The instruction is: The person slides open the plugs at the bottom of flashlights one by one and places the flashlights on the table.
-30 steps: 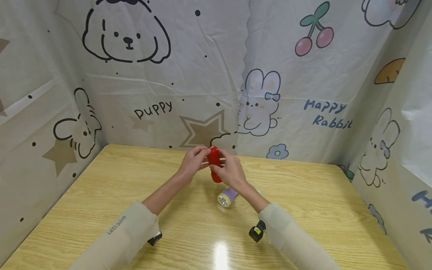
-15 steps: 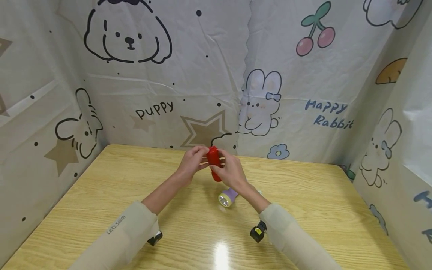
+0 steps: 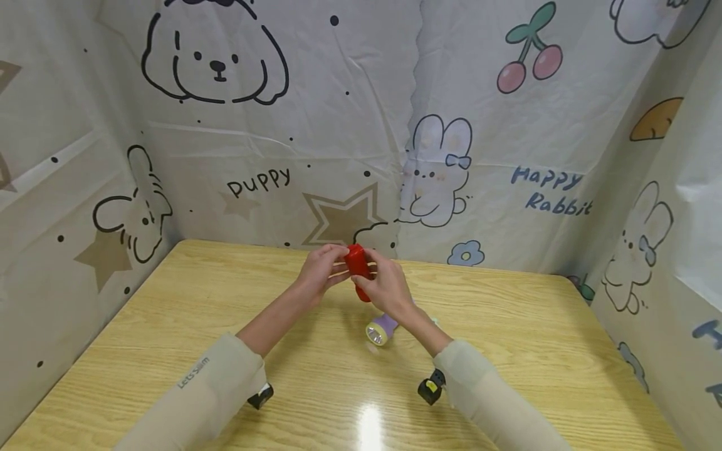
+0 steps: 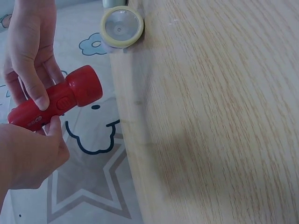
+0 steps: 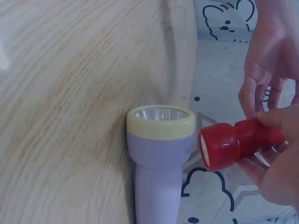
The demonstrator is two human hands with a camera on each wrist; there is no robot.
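Note:
A small red flashlight (image 3: 357, 263) is held up between both hands over the back of the table, its lens end pointing down. My left hand (image 3: 320, 270) pinches its upper tail end with thumb and fingers. My right hand (image 3: 388, 287) grips the body, the thumb lying along its side in the left wrist view, near an oval switch (image 4: 64, 102). Below the hands, a purple flashlight (image 5: 159, 163) with a pale yellow head lies on the table, partly hidden by my right forearm in the head view.
The wooden table (image 3: 186, 326) reaches back to printed cloth walls (image 3: 338, 125) on three sides. A pale mint-green object (image 4: 114, 3) sits beyond the purple flashlight. Black wrist-camera mounts (image 3: 431, 387) show by both sleeves.
Both hands keep their hold on the red flashlight. Its lower end has risen slightly and tilted a little to the right.

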